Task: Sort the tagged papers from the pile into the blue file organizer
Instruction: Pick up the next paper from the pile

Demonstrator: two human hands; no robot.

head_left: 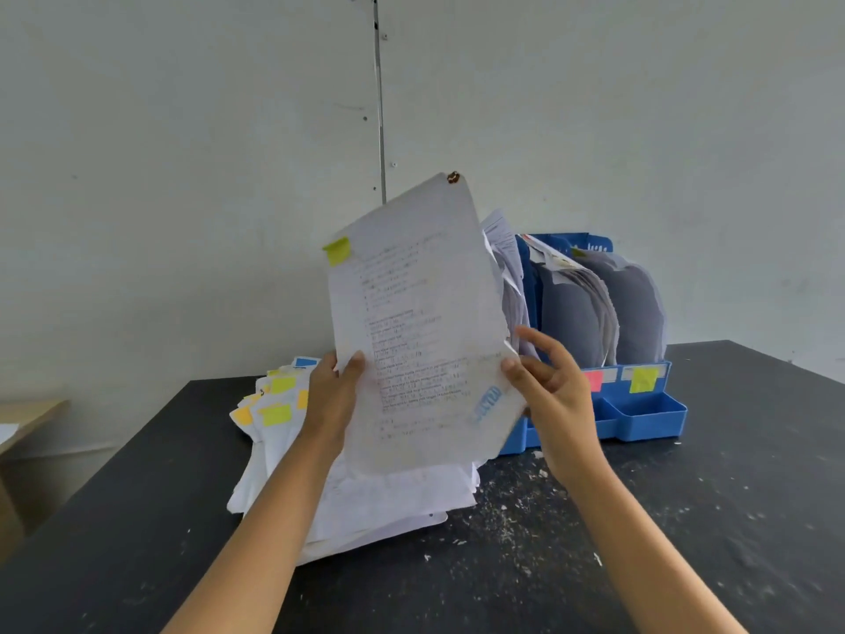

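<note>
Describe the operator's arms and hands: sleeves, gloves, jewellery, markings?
Bare left hand and bare right hand: no gloves, rings or watch visible. The left forearm and right forearm are uncovered down to the frame's bottom edge, so no sleeves show. No cables, tags or markings seen.

Creased paper sheet; matt black tabletop.
</note>
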